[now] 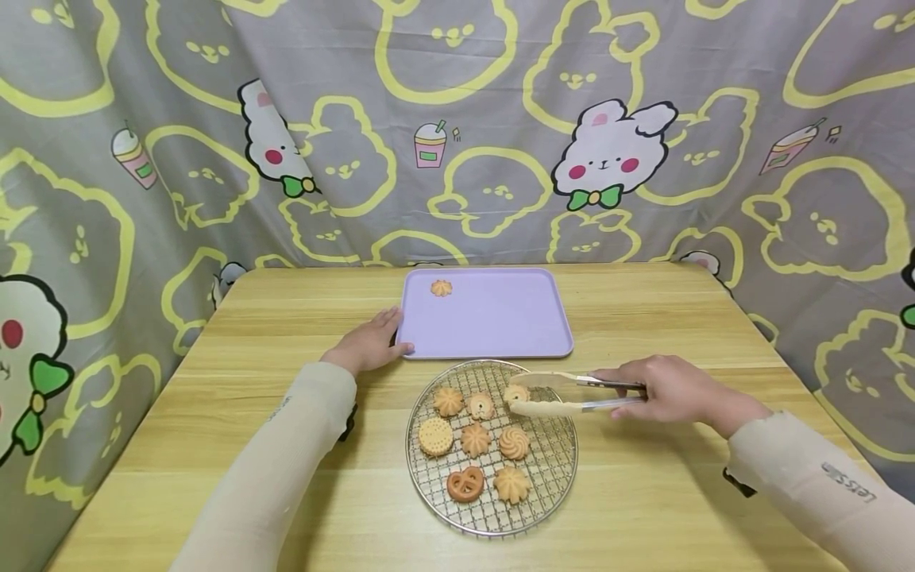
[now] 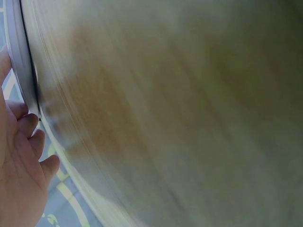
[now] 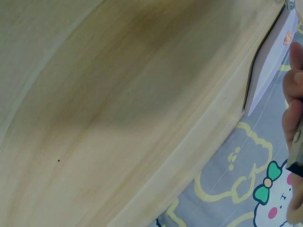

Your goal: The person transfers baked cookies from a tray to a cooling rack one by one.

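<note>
My right hand [image 1: 675, 389] grips the metal handles of a pair of tongs [image 1: 550, 408] with long beige tips. Between those tips, over the upper right of a round wire cooling rack [image 1: 546, 477], is a cookie [image 1: 516, 392]; whether the tips squeeze it is unclear. My left hand [image 1: 368, 342] touches the left side of a lilac tray [image 1: 493, 318], thumb over its front corner, fingers along the edge. A flower-shaped cookie [image 1: 442, 288] lies at the tray's back left. In the right wrist view only part of the right hand [image 3: 293, 90] shows.
Several other cookies lie on the rack, among them a round dotted cookie [image 1: 435, 437], a swirl cookie [image 1: 514, 442] and a brown pretzel [image 1: 465, 484]. Rack and tray stand on a wooden table [image 1: 286, 334]. A patterned curtain [image 1: 493, 191] hangs behind it and at both sides.
</note>
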A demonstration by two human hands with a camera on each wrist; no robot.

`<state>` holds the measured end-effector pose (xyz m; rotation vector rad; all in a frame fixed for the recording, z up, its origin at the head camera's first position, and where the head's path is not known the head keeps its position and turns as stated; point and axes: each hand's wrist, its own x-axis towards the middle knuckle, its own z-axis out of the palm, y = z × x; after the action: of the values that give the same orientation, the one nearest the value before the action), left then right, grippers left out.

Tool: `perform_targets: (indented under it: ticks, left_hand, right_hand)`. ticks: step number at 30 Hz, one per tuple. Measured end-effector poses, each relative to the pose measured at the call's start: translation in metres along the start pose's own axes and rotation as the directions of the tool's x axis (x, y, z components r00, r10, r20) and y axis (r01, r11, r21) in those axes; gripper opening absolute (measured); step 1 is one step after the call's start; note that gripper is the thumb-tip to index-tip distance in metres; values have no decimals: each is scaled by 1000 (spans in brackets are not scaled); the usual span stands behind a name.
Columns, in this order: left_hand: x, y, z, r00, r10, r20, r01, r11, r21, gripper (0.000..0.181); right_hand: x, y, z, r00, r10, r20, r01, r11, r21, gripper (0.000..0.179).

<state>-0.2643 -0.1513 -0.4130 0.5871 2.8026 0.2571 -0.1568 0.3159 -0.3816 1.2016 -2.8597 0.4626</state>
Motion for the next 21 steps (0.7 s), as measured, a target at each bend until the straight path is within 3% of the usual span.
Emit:
perform_targets:
  ticks: [21]
  left_hand:
    - [1, -2, 2, 1000, 8, -18, -8, 1000, 9, 81]
  right_hand:
    - [0, -2, -4, 999, -37, 20, 38, 998, -40, 59]
